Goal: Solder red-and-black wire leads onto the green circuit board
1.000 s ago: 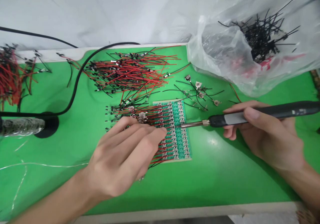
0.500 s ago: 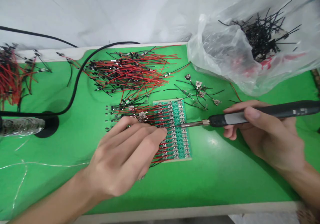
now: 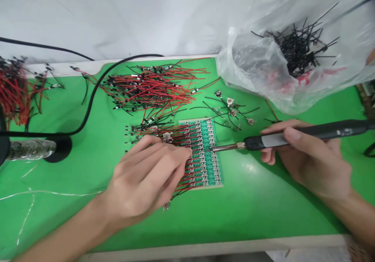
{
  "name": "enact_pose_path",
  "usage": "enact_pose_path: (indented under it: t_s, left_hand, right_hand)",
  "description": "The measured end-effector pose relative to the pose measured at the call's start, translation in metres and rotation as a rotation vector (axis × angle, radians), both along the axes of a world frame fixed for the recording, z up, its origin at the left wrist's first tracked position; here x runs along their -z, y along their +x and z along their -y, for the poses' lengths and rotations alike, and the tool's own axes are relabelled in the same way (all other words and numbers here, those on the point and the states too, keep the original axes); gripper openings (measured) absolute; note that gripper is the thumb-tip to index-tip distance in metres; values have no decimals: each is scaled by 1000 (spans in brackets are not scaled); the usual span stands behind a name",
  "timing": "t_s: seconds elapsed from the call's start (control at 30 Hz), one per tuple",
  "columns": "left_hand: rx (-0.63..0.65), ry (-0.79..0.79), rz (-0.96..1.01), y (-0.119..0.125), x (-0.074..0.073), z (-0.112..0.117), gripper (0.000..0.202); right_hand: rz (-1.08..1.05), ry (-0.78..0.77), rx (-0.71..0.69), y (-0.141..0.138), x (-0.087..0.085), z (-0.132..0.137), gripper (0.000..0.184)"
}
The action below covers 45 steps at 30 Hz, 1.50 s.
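Note:
A green circuit board panel [image 3: 206, 164] lies on the green mat, with rows of red and black wires running left from its silver pads. My left hand [image 3: 146, 174] rests across those wires, its fingertips reaching the board; whatever lies under the fingers is hidden. My right hand [image 3: 307, 156] grips a black soldering iron [image 3: 272, 141] like a pen. The iron's metal tip sits over the board's pads, near its right side.
A green mat [image 3: 258, 211] covers the bench. Loose red-and-black wires [image 3: 152, 88] lie above the board, and small leaded parts [image 3: 231, 107] lie to its right. A clear plastic bag [image 3: 281, 66] holds black-wired parts. A black cable [image 3: 96, 90] runs to a round stand [image 3: 58, 148].
My left hand has shifted slightly toward the lower left and tilted. The view has moved a little. The soldering iron stays at about the same spot on the board.

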<state>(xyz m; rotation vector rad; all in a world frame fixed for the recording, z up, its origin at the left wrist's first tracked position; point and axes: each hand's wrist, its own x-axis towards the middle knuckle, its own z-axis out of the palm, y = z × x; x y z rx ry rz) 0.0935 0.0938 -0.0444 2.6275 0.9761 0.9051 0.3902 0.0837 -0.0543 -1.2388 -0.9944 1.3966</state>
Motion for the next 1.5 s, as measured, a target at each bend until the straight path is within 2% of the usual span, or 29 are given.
enact_pose_path:
  t_s: [0.17,1.5]
  left_hand:
    - [-22,-28,41,2,1,-2,32]
    - [-31,-29,11,1,2,-1,32]
  right_hand:
    - [-11,-15,0,0,0,-1,15]
    - [-16,-29,33,-1,1,-2,15]
